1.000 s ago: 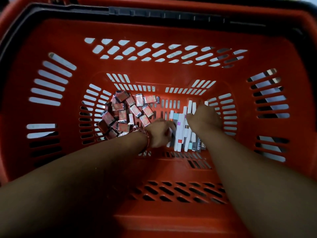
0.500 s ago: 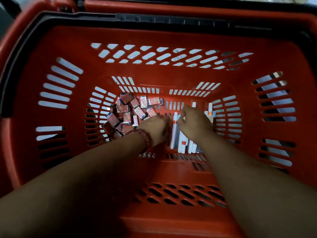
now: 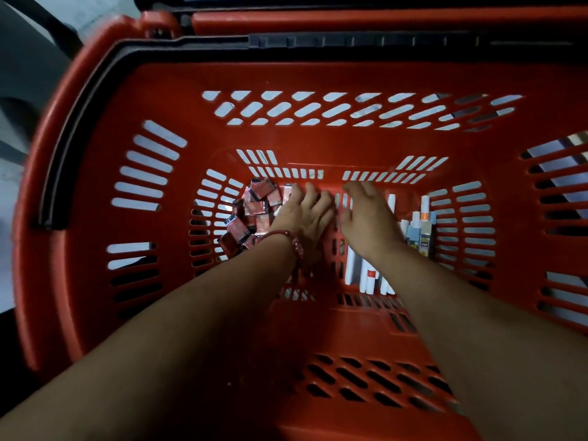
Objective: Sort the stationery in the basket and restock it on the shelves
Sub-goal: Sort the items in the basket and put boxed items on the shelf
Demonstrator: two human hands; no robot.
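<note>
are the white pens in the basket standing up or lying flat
Lying flat: the white pens rest side by side on the red basket's floor, partly under the right hand.

Red slotted plastic basket (image 3: pixel 318 74), black handle folded along its rim; on its floor, left: a heap of small red wrapped packets (image 3: pixel 251 214); on its floor, right: white tubes and pens (image 3: pixel 416 230) lying roughly parallel, some with orange bands.

We see a dim, low-contrast pic: the basket (image 3: pixel 318 144) interior is murky red, with pale light coming thru the slots from the floor below. Forearms in the foreground sit in deep shadow. Wide-angle lens bows the rim, and the left edge shows motion blur w/ soft focus overall.
</note>
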